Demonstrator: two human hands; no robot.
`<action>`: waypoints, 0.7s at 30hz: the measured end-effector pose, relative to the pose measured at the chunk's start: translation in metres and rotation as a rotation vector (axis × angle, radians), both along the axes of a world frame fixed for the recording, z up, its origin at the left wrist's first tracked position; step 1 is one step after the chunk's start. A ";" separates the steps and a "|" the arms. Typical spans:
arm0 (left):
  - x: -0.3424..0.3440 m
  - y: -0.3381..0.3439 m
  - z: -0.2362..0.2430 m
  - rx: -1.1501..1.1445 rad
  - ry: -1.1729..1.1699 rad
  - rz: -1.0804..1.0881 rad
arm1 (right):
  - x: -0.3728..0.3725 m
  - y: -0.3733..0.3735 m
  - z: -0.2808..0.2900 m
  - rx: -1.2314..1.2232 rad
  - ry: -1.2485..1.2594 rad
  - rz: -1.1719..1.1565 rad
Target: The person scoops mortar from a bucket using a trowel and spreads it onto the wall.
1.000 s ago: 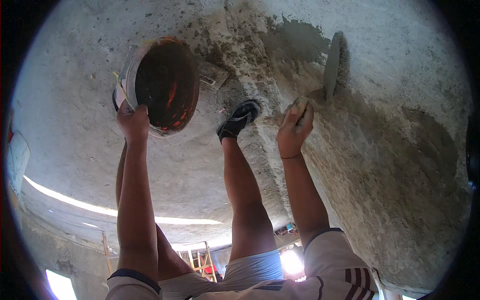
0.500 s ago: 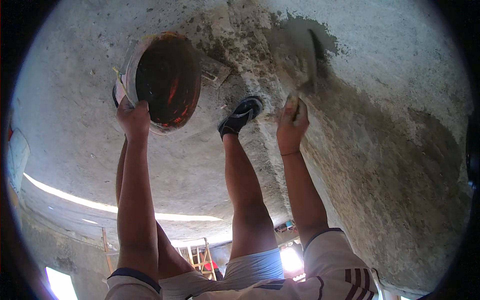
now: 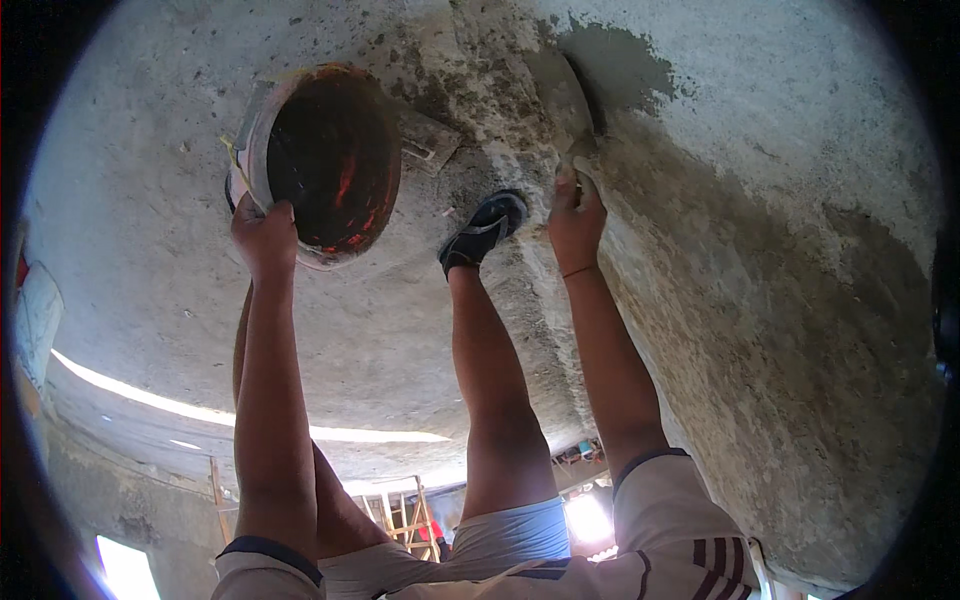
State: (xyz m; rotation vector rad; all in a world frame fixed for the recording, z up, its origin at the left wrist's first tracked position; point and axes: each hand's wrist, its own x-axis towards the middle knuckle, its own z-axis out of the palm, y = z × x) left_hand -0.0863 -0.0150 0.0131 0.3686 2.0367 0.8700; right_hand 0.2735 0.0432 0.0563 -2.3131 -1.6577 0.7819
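My left hand (image 3: 266, 238) is closed on the rim of a round bucket (image 3: 259, 150), beside a thin yellowish strip tied there. The bucket tilts with its mouth toward me; its inside is dark with reddish-orange streaks. My right hand (image 3: 577, 218) grips a trowel (image 3: 565, 110) by its handle. The long grey blade lies close to the foot of the wall (image 3: 760, 340), next to a darker wet patch of mortar (image 3: 625, 65). Whether the blade touches the surface I cannot tell.
A flat rectangular float (image 3: 432, 140) lies on the concrete floor (image 3: 380, 330) beside the bucket. My sandalled foot (image 3: 487, 228) stands between bucket and wall. Crumbs of mortar line the floor-wall joint. Behind me is a wooden ladder-like frame (image 3: 412, 520).
My right hand and the trowel have moved left and slightly away from me, and the blade has turned. My left hand and the bucket have barely shifted.
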 end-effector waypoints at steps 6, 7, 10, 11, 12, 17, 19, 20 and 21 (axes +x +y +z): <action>-0.003 -0.004 -0.001 -0.036 0.074 -0.045 | -0.018 -0.009 0.052 0.077 0.058 -0.057; -0.003 -0.004 -0.001 -0.037 0.074 -0.044 | -0.019 -0.015 0.056 0.103 0.181 -0.147; -0.003 -0.004 0.000 -0.036 0.091 -0.015 | -0.015 -0.022 0.037 0.139 0.196 -0.116; -0.004 -0.004 -0.001 -0.050 0.052 -0.008 | -0.015 -0.019 0.026 0.150 0.086 0.005; -0.005 -0.005 -0.001 -0.064 0.013 -0.001 | -0.014 -0.016 0.015 0.151 0.087 0.004; -0.001 -0.005 -0.007 -0.049 0.072 -0.039 | -0.014 0.007 -0.044 0.001 -0.103 0.072; -0.001 -0.006 -0.006 -0.022 0.079 -0.034 | -0.014 0.005 -0.044 -0.056 -0.069 0.016; -0.002 -0.004 -0.002 -0.045 0.089 -0.037 | -0.020 0.009 -0.039 -0.109 -0.033 -0.037; -0.003 -0.004 0.000 -0.069 0.097 -0.040 | -0.026 0.009 -0.029 -0.111 -0.032 -0.037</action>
